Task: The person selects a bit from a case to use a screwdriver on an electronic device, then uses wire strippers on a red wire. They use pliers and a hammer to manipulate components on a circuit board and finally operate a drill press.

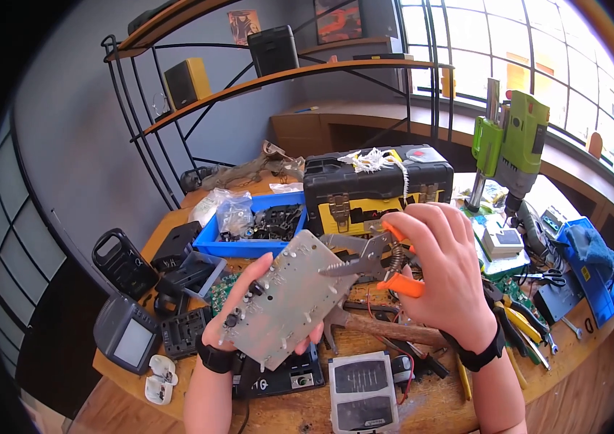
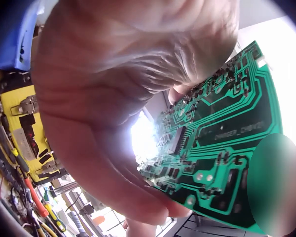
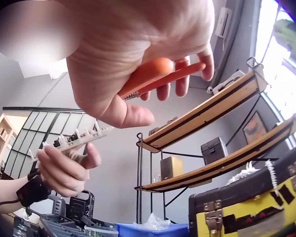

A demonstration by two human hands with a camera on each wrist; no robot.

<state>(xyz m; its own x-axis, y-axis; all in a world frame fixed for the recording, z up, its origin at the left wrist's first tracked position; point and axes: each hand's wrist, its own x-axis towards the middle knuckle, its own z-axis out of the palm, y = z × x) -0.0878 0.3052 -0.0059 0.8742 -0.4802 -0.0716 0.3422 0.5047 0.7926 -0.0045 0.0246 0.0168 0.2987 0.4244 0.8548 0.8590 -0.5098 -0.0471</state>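
Observation:
My left hand (image 1: 217,330) grips a circuit board (image 1: 285,300) by its edges, tilted up above the bench. The board's pale grey face, with pins and small parts standing out, shows in the head view; its green tracked face (image 2: 227,143) fills the right of the left wrist view. In my right hand (image 1: 448,267) are spring-loaded shears with orange handles (image 1: 402,286) and serrated metal blades (image 1: 346,269). The blades stand apart, and the lower one overlaps the board's right part in the head view. Fingers and thumb curl round the handles.
Behind the board stand a blue tray (image 1: 249,249) of dark parts and a black and yellow toolbox (image 1: 379,192). A hammer (image 1: 393,329) lies under the hands. A white-framed device (image 1: 363,394) is at the front, pliers (image 1: 520,325) at right, a green drill (image 1: 524,137) on its stand behind.

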